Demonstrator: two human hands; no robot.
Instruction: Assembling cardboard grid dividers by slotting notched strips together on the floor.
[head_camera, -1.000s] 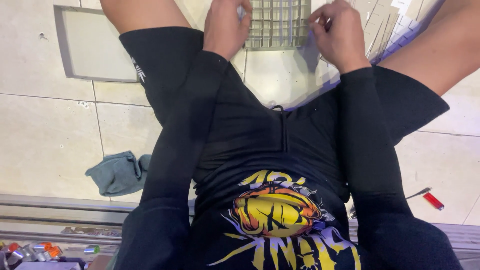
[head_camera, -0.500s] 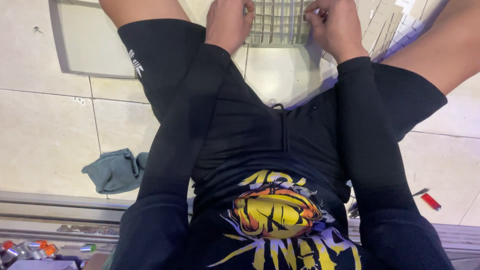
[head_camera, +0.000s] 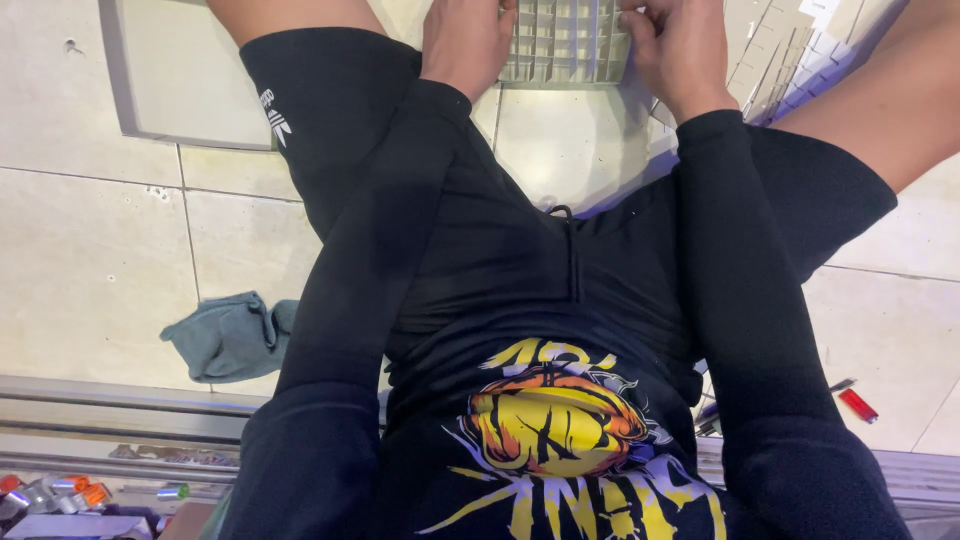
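Note:
I look down my own body, in a black shirt with a yellow print and black shorts, at a tiled floor. A pale square grille panel (head_camera: 565, 42) lies on the floor between my knees. My left hand (head_camera: 465, 42) grips its left edge, fingers curled over it. My right hand (head_camera: 680, 50) grips its right edge in the same way. Both arms wear black sleeves. The far part of the grille is cut off by the top of the frame.
More grille panels (head_camera: 790, 55) lie stacked at the upper right. A flat framed panel (head_camera: 165, 75) lies at the upper left. A grey cloth (head_camera: 230, 335) is crumpled on the tiles at left. A red lighter (head_camera: 858, 405) lies at right. Small bottles (head_camera: 60, 492) stand at lower left.
The view has tipped downward, so hands and grille sit higher in frame. Both hands have closed onto the grille's side edges; the right hand was lying looser over it before.

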